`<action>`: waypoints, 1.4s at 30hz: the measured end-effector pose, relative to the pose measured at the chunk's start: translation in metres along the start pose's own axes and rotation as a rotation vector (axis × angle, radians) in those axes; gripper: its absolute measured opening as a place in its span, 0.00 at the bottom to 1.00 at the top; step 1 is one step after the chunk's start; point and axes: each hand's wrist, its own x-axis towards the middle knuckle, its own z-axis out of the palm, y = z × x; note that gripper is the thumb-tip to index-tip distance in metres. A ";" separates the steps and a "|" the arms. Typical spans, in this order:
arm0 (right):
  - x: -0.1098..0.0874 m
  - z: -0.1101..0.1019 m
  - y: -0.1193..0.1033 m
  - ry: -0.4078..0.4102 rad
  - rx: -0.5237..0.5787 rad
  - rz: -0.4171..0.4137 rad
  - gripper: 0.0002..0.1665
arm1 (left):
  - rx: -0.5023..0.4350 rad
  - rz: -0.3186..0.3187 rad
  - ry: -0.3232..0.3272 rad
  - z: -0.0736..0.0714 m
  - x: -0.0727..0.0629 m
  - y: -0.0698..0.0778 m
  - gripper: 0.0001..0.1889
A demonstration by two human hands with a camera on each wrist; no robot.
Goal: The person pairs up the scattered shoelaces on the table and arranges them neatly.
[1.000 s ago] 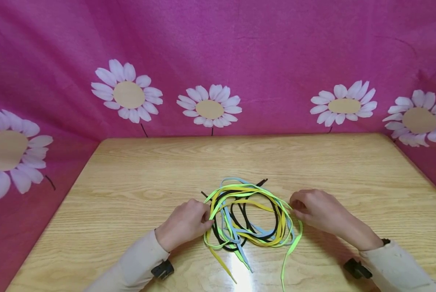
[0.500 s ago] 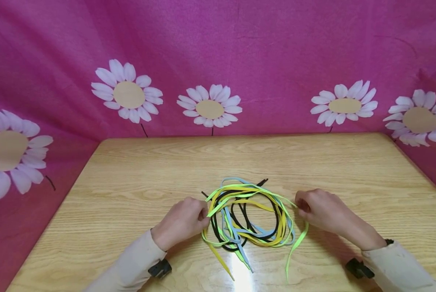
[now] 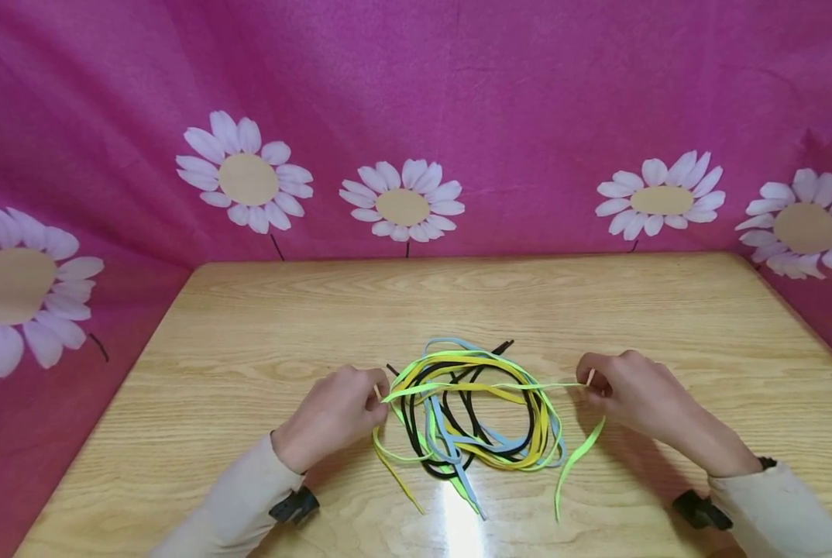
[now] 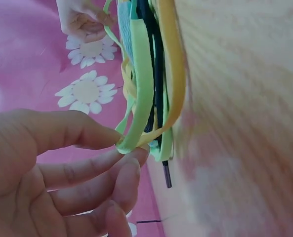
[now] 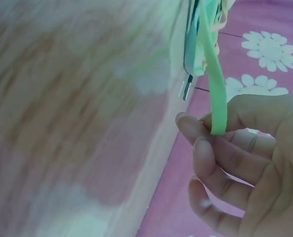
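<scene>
A loose coil of flat shoelaces lies on the table: neon green, yellow [image 3: 489, 390], black [image 3: 531, 422] and light blue [image 3: 438, 422]. At its left side my left hand [image 3: 339, 411] pinches a neon green shoelace [image 4: 144, 89] between thumb and fingers. The yellow lace also runs past those fingertips; whether it is held too, I cannot tell. To the right, my right hand [image 3: 649, 399] pinches neon green lace [image 5: 218, 98], whose tail [image 3: 583, 449] hangs below the hand. Between both hands a green strand stretches nearly straight over the coil.
The wooden table [image 3: 283, 310] extends behind and beside the coil. A pink cloth [image 3: 527, 116] with printed daisies stands around its back and sides. Lace tips, one of them black [image 4: 167, 175], stick out of the coil.
Both hands have moved apart, left hand leftward and right hand rightward and slightly away. The green strand between them has lifted and straightened across the coil. The yellow end has shifted left.
</scene>
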 end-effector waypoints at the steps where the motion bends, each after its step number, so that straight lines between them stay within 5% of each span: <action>1: 0.000 -0.001 0.000 0.010 -0.002 -0.001 0.10 | 0.007 -0.001 0.002 -0.001 0.000 0.000 0.04; 16: -0.012 -0.019 0.013 0.123 -0.025 -0.088 0.12 | 0.005 0.007 0.016 -0.018 -0.009 -0.006 0.04; 23: -0.017 -0.028 0.017 0.112 -0.032 -0.029 0.10 | 0.008 0.049 0.035 -0.023 -0.011 -0.009 0.05; 28: -0.022 -0.032 0.024 0.179 -0.064 -0.051 0.12 | 0.017 0.048 0.058 -0.026 -0.014 -0.009 0.07; 42: -0.039 -0.048 0.046 0.264 -0.156 -0.052 0.11 | 0.038 -0.033 0.130 -0.042 -0.021 -0.017 0.09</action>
